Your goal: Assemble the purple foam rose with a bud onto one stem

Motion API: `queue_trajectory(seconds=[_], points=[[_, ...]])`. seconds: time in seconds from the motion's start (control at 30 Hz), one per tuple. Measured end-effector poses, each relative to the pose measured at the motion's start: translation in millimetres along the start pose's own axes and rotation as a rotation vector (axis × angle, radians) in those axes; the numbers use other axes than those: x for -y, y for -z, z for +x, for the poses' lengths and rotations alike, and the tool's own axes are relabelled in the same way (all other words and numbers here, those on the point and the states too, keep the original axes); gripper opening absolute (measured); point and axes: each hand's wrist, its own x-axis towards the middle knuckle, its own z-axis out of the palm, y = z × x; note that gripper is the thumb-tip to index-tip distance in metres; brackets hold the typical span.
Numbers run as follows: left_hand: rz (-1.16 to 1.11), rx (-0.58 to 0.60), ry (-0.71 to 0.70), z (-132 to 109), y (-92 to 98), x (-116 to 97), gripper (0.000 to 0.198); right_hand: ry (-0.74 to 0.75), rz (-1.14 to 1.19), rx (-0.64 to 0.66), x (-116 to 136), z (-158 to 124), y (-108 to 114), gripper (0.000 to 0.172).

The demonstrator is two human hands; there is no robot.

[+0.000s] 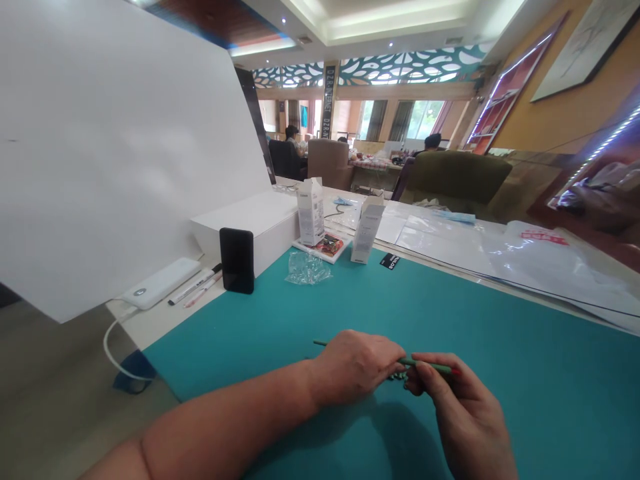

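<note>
A thin green stick runs roughly sideways through both of my hands, above the teal mat. My left hand is closed over its middle, palm down, and the thin far end shows beyond the knuckles at the left. My right hand pinches the thicker part between thumb and fingers. A spot of red shows at the stick's right end; I cannot tell if it belongs to the stick. Just under the left fingertips are small green bead-like pieces, partly hidden by both hands.
On the teal mat lie crumpled clear plastic and a black card. Two white boxes and a black phone stand behind. Pens and a white power bank lie left. Plastic sheeting covers the right back.
</note>
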Motion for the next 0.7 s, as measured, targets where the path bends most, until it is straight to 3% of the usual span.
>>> queue_trajectory(seconds=[0.1, 0.27, 0.37, 0.5, 0.7], points=[[-0.119, 0.010, 0.044, 0.4, 6.6, 2.0, 0.023, -0.055, 0.017, 0.002, -3.9, 1.9, 5.2, 0.036], [-0.318, 0.066, 0.176, 1.9, 17.4, 9.6, 0.025, -0.167, 0.084, -0.129, -14.7, 8.4, 26.0, 0.037], [-0.484, 0.113, 0.213, 3.1, 17.1, 10.1, 0.023, -0.209, 0.159, -0.059, -18.5, 11.4, 32.9, 0.039], [-0.704, 0.190, 0.310, 5.0, 10.4, 5.8, 0.021, -0.158, 0.137, -0.015, -19.6, 12.9, 30.9, 0.035], [-0.761, 0.077, 0.377, 7.3, -1.2, 0.9, 0.019, -0.176, 0.149, -0.019, -20.8, 14.8, 26.8, 0.034]])
